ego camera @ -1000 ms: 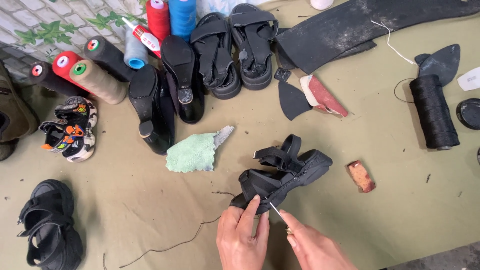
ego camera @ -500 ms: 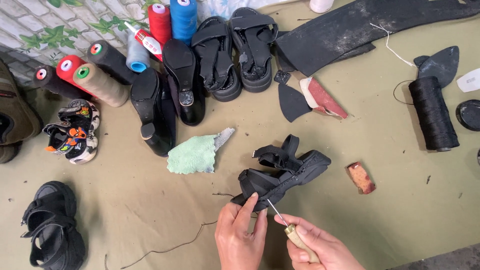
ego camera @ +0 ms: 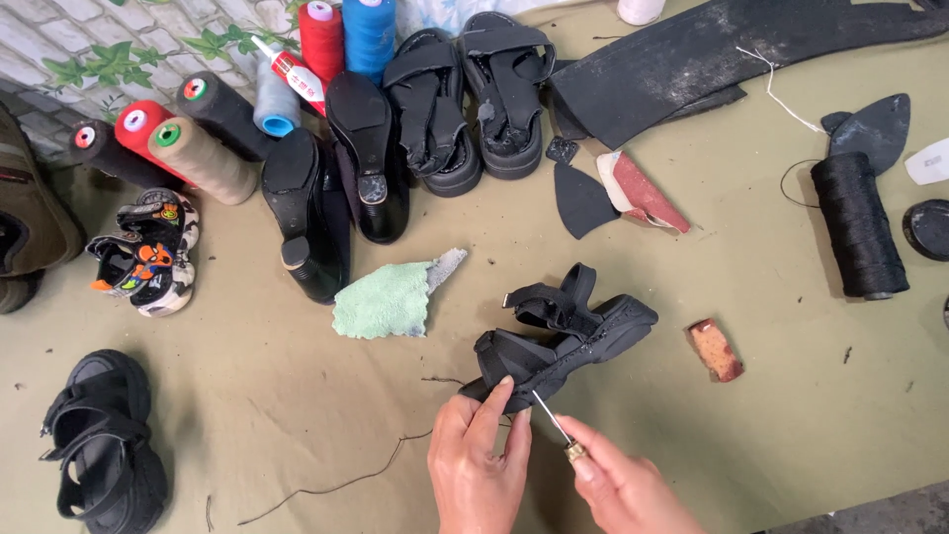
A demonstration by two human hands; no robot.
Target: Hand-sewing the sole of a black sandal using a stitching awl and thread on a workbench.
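Black strappy sandal (ego camera: 563,341), chunky sole, tilted on its side

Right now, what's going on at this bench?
A person is working on a black sandal lying on the olive cloth. The left hand grips the sandal's heel end, while the right hand holds a stitching awl with its needle tip at the sole edge. A dark thread trails across the cloth; a green rag lies nearby.
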